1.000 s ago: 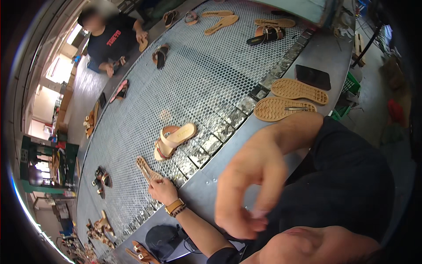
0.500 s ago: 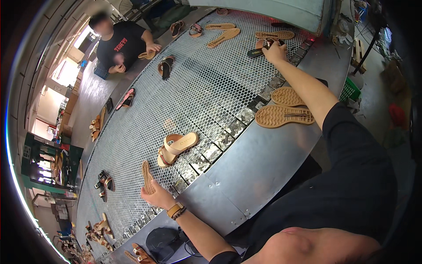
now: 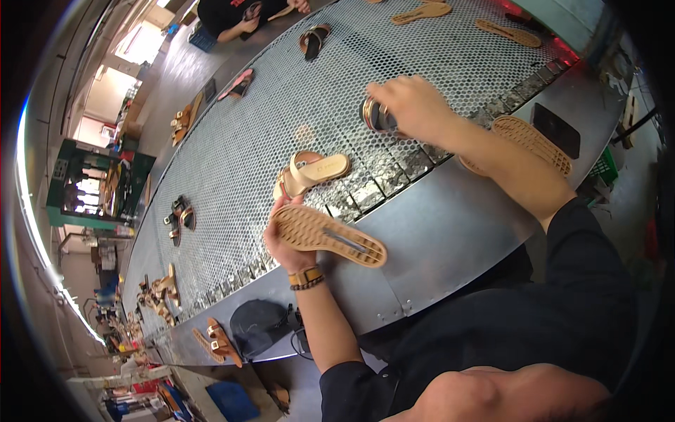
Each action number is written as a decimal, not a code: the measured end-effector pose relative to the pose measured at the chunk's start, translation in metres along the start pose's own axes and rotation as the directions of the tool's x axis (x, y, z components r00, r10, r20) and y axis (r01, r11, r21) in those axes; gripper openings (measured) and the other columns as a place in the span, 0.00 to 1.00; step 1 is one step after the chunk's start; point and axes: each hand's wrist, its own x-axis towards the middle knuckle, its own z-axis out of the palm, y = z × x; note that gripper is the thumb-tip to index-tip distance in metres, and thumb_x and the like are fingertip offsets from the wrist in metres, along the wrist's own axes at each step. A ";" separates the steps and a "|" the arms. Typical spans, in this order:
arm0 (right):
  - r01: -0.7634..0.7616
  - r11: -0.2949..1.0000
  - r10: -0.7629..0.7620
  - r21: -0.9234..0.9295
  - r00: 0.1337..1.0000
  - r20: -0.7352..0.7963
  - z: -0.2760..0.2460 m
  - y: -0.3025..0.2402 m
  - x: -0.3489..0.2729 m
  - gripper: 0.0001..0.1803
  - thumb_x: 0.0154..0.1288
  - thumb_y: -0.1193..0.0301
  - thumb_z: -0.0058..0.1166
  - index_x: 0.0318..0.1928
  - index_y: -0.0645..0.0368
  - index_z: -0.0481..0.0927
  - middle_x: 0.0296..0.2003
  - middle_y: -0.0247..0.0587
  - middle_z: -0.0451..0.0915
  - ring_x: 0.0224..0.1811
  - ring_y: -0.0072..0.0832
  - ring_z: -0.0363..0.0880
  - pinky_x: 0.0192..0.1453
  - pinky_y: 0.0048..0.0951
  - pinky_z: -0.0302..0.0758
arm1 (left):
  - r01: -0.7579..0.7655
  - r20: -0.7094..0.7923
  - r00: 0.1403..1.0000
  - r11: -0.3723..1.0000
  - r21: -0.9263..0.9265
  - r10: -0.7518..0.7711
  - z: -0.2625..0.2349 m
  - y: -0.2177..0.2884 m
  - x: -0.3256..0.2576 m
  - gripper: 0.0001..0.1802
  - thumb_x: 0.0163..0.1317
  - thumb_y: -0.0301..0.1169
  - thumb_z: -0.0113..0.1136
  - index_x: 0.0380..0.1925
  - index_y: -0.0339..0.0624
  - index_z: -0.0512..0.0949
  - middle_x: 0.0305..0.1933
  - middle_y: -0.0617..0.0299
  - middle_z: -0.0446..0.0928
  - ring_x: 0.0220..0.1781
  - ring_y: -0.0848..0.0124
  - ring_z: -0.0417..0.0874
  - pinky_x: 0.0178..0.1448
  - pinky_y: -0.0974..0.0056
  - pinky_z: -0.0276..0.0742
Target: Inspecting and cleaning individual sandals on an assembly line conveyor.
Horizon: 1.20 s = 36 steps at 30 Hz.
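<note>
My left hand (image 3: 283,243) is closed around the end of a tan shoe sole (image 3: 334,238), its patterned underside facing up, above the metal edge of the table. Just beyond it, a beige sandal (image 3: 325,167) with a crossed strap rests on the mesh conveyor belt (image 3: 246,133). Over the belt to the right, my right hand (image 3: 415,109) grips a dark sandal (image 3: 380,118) with gold-edged straps. My fingers and palm hide much of that sandal.
Tan soles (image 3: 527,141) and a dark flat phone-like object (image 3: 555,131) lie on the metal ledge (image 3: 429,232) by my right forearm. Further along the belt are black sandals (image 3: 181,219). A black cap (image 3: 259,327) and brown sandals (image 3: 223,343) sit nearby. A co-worker (image 3: 232,17) is across the belt.
My right hand has come back from the far right with the dark sandal. My left hand has turned the sole so its underside shows. The view has shifted.
</note>
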 end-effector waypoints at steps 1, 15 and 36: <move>0.031 1.000 -0.031 0.002 0.998 0.053 0.006 -0.017 -0.001 0.12 0.58 0.75 0.62 0.44 0.57 0.83 0.41 0.46 0.83 0.47 0.45 0.81 0.54 0.47 0.78 | 0.054 0.085 0.995 0.999 -0.002 -0.053 0.003 -0.006 -0.001 0.35 0.74 0.48 0.43 0.70 0.31 0.69 0.62 0.36 0.80 0.58 0.50 0.85 0.62 0.47 0.83; -0.259 0.914 0.251 0.312 0.966 0.067 0.048 -0.073 -0.043 0.33 0.66 0.71 0.61 0.68 0.69 0.65 0.67 0.63 0.67 0.70 0.57 0.67 0.73 0.53 0.67 | 0.153 0.061 0.985 0.977 0.150 -0.164 0.034 -0.040 0.000 0.30 0.80 0.44 0.38 0.64 0.29 0.73 0.60 0.35 0.81 0.58 0.52 0.85 0.66 0.51 0.81; -0.689 0.436 0.325 0.579 0.720 0.613 0.049 -0.047 -0.037 0.34 0.72 0.66 0.62 0.74 0.64 0.67 0.62 0.55 0.76 0.64 0.37 0.76 0.69 0.37 0.73 | 0.189 -0.023 0.981 0.928 0.320 -0.192 0.055 -0.057 0.008 0.27 0.81 0.38 0.32 0.56 0.27 0.77 0.52 0.39 0.86 0.52 0.57 0.88 0.60 0.56 0.84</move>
